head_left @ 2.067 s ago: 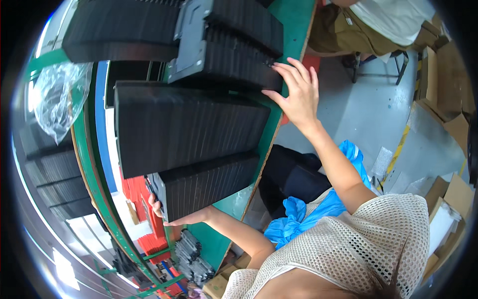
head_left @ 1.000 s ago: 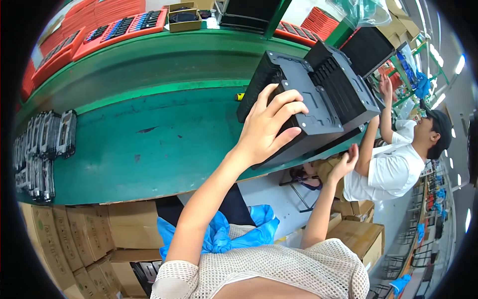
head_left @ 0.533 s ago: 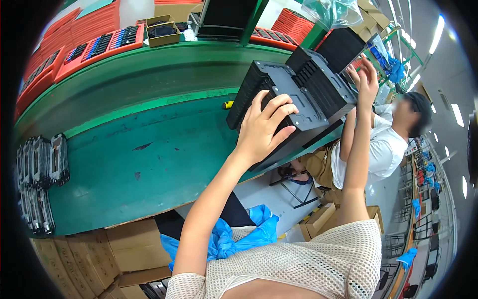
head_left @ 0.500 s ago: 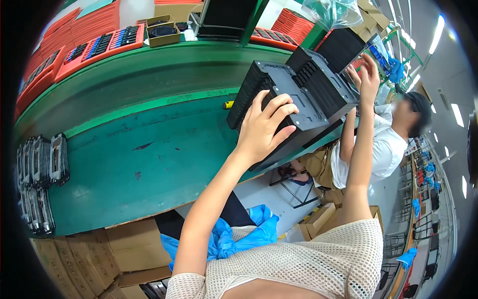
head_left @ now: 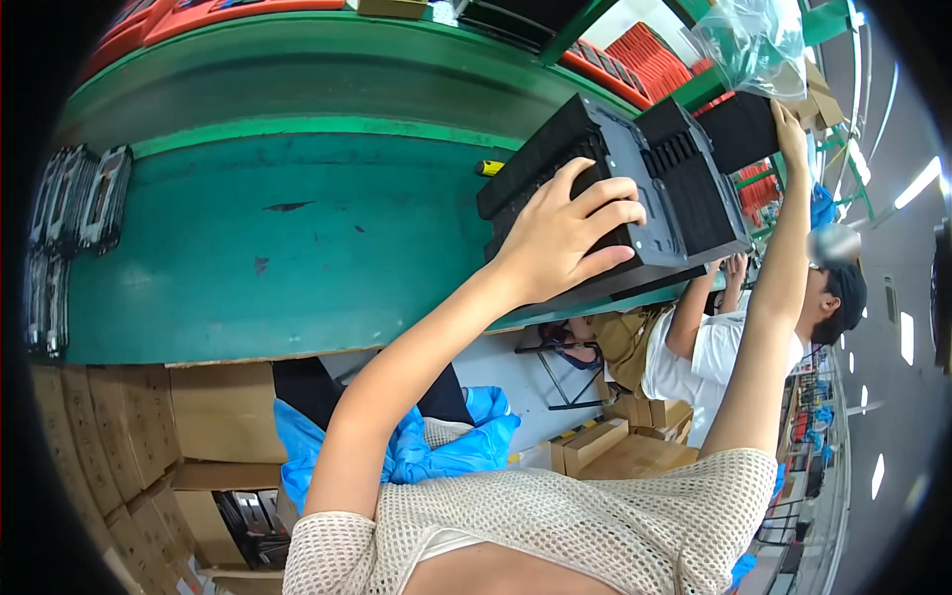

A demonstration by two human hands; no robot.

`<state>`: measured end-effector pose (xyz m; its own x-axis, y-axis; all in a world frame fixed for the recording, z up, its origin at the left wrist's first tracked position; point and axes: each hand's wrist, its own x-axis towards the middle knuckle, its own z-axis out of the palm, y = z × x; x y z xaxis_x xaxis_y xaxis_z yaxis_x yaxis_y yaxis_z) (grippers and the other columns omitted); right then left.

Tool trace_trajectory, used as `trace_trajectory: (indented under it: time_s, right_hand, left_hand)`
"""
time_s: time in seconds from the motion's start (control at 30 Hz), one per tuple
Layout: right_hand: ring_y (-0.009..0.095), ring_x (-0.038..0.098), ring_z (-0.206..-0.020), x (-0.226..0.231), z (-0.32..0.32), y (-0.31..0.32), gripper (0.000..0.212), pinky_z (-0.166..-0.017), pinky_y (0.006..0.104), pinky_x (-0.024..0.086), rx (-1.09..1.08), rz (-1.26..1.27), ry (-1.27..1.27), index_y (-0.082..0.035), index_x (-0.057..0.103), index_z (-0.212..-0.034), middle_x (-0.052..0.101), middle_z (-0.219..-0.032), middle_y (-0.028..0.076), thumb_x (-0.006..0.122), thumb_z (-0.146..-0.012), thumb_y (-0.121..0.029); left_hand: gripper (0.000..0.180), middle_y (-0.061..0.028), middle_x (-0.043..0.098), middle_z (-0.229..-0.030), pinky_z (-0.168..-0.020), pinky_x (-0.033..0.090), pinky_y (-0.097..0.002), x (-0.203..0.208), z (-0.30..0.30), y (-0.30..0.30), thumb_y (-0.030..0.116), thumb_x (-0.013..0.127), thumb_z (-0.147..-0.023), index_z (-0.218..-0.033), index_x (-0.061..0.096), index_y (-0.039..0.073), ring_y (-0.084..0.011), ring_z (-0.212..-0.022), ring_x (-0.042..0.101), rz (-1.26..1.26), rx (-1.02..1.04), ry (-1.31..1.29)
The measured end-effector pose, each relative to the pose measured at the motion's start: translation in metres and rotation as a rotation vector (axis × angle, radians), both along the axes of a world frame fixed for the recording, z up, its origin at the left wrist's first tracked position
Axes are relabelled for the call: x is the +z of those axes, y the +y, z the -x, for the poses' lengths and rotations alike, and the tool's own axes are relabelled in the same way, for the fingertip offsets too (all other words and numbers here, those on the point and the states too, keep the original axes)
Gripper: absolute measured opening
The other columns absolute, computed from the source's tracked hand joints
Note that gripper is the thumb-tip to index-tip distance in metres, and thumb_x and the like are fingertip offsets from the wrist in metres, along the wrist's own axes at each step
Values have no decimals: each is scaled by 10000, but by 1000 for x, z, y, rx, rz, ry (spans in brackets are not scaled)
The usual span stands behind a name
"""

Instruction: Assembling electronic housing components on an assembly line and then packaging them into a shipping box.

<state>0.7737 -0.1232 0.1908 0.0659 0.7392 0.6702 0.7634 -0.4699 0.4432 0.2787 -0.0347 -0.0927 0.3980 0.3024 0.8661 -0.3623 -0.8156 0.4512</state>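
Observation:
My left hand (head_left: 575,233) lies on top of the nearer stack of black plastic trays (head_left: 555,164), at the right end of the green bench. Its fingers are spread and bent over the top face. A second black ribbed stack (head_left: 699,188) stands against it on the right. My right arm reaches up and far right. There my right hand (head_left: 790,134) is at the right edge of a flat black panel (head_left: 739,134), its fingers together along that edge and partly hidden. A clear plastic bag (head_left: 759,50) hangs just above this hand.
Slim dark metal-edged parts (head_left: 79,213) are piled at the bench's left end. A yellow-handled tool (head_left: 489,168) lies behind the trays. A co-worker in a white shirt (head_left: 729,347) sits at right. Cardboard boxes (head_left: 223,412) stand below the bench; red trays (head_left: 645,59) fill the shelf.
The view has shifted, so the bench sits higher and the stacks farther right. My right hand has gone from raised with fingers apart to the black panel's edge. My left hand stays on the trays.

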Motion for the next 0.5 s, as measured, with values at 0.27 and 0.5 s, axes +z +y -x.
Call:
trace_trajectory:
  time_s: [0.27,0.5]
  right_hand:
    - [361,632,-966,-17,70,-15,391,-870,384,475,-18,-202,231,-196,673,-1145,670,-1022,190,467,-943,-460]
    - [326,650,-928,-38,92,-6,304,-827,369,491,124,-395,215,-240,695,-1108,680,-1003,160,490,-948,-398]
  left_hand:
    - [314,7,494,-1252,-1001,372,-527,3,-3,-1,384,599,-867,-1116,550,198,-408,-1205,394,11,-66,-25]
    - [312,-2,492,-1258,-1008,361,-522,4,-1,-1,397,579,-877,-1118,555,199,-409,-1212,388,3,-70,1]
